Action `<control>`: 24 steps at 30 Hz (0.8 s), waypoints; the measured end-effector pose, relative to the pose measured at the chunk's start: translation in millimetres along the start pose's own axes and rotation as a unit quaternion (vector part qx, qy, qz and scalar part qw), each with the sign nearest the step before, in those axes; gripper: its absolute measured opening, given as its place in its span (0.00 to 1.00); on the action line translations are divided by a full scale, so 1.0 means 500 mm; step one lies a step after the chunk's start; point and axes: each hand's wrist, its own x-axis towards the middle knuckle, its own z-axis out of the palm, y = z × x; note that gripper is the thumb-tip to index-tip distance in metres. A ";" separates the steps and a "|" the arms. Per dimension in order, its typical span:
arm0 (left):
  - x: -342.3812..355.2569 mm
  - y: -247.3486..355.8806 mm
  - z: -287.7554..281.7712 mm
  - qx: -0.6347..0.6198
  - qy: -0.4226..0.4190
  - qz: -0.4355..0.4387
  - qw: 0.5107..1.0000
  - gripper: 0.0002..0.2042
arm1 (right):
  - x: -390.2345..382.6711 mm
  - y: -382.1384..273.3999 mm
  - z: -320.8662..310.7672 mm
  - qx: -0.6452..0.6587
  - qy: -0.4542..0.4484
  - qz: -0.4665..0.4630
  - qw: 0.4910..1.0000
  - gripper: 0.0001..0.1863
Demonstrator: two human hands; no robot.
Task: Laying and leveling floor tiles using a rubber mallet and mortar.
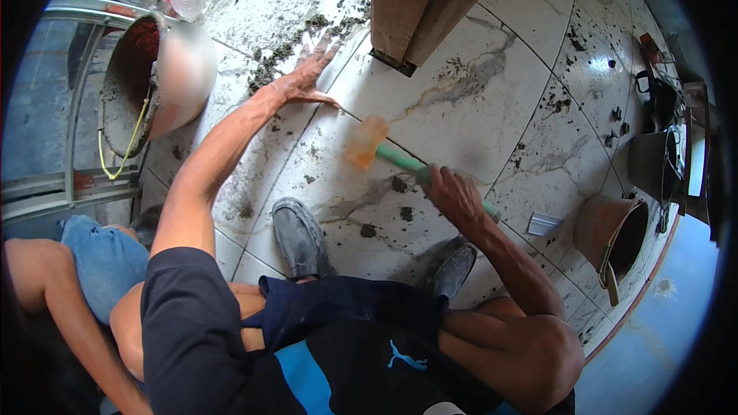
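Note:
My right hand [459,198] is wrapped round the green handle of a mallet [400,159]. The mallet's orange head [366,142] is smeared by motion and hangs over or touches a marbled white floor tile [453,100]; which of the two I cannot tell. My left hand [310,75] lies with fingers spread on the tiles, close to a joint line and a strip of dark crumbs [269,65]. Dark clods [399,183] of mortar or dirt are scattered between the mallet and my shoes [300,238].
A wooden post [427,8] stands at the far middle. On the left are a tipped bucket [157,117] with a yellow handle, a plastic bottle [187,0], a metal frame [71,123] and another person's arm [81,323]. Buckets [596,232] and a small metal plate [544,224] are on the right.

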 end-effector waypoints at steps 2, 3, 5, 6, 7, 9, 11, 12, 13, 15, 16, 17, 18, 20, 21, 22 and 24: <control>-0.009 -0.020 0.006 0.002 0.021 0.008 1.000 0.60 | 0.001 0.009 -0.003 0.008 -0.005 0.088 0.996 0.14; -0.017 -0.032 0.008 -0.015 -0.029 -0.050 0.998 0.56 | -0.005 0.004 -0.003 0.029 -0.014 0.089 0.996 0.13; -0.022 -0.049 0.023 -0.010 -0.020 -0.037 0.999 0.53 | -0.021 -0.015 0.001 0.050 -0.051 0.036 0.997 0.11; -0.019 -0.053 0.035 -0.062 0.022 -0.038 0.997 0.55 | -0.034 -0.026 0.007 0.045 -0.008 -0.015 0.999 0.10; -0.019 -0.058 0.038 -0.014 0.011 -0.026 1.000 0.54 | -0.035 -0.033 0.018 0.032 0.011 -0.043 0.998 0.14; -0.018 -0.058 0.039 0.041 0.036 -0.003 0.999 0.54 | -0.032 -0.032 0.036 0.014 -0.022 -0.019 0.999 0.14; -0.016 -0.051 0.034 0.102 0.004 -0.024 0.994 0.54 | -0.022 -0.025 0.045 0.036 -0.001 0.086 0.996 0.13; -0.011 -0.049 0.029 0.147 -0.007 -0.023 0.989 0.54 | -0.012 -0.017 0.045 0.058 0.013 0.172 0.983 0.13; -0.013 -0.045 0.025 0.194 -0.016 -0.020 0.981 0.54 | -0.013 -0.023 0.042 0.061 0.053 0.169 0.982 0.13; -0.014 -0.036 0.025 0.030 0.023 -0.023 0.999 0.55 | -0.008 -0.029 0.033 0.088 0.025 0.121 0.988 0.13; -0.012 -0.034 0.025 0.010 0.017 -0.024 1.000 0.56 | -0.009 -0.033 0.028 0.106 -0.002 0.077 0.991 0.14; -0.011 -0.033 0.026 0.022 0.025 -0.018 0.999 0.56 | -0.006 -0.031 0.025 0.110 -0.010 0.034 0.993 0.14; -0.010 -0.034 0.028 0.024 0.012 -0.034 0.999 0.55 | -0.008 -0.034 0.022 0.096 0.030 0.050 0.994 0.14; -0.013 -0.036 0.034 0.035 0.029 -0.018 0.999 0.55 | -0.007 -0.023 0.024 0.094 -0.080 0.189 0.974 0.15; -0.012 -0.039 0.037 0.044 0.036 -0.022 0.998 0.55 | -0.011 -0.015 0.025 0.085 -0.010 0.202 0.976 0.15; -0.012 -0.044 0.039 0.046 0.039 -0.022 0.998 0.55 | -0.013 -0.009 0.028 0.111 -0.027 0.179 0.977 0.15; -0.016 -0.052 0.043 0.048 0.039 -0.012 0.998 0.54 | -0.020 -0.010 0.033 0.134 0.029 0.171 0.976 0.15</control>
